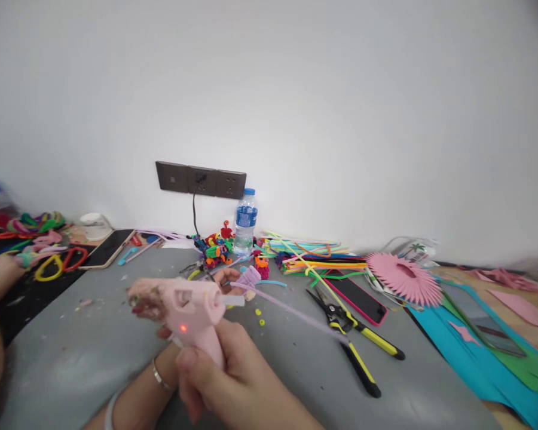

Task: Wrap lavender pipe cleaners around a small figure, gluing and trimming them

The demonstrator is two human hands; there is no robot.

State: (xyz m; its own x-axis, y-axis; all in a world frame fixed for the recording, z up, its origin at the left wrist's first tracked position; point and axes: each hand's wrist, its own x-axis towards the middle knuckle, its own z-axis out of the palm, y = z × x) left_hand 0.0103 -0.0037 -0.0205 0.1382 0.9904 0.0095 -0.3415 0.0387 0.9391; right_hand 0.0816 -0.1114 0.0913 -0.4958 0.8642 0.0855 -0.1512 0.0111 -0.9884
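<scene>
A pink glue gun with a lit red light is gripped in my right hand, its stained nozzle end pointing left and a clear glue stick protruding from its back. Behind the gun, my left hand is partly hidden; its fingers are closed on a purple pipe cleaner piece. From there a long light purple stem stretches right, over the yellow-and-black pliers. Small yellow bits lie on the grey mat.
Pipe cleaners, a water bottle and colourful figures line the wall. Right are a pink-edged phone, a pink paper fan and blue sheets. Another person's hand is at left.
</scene>
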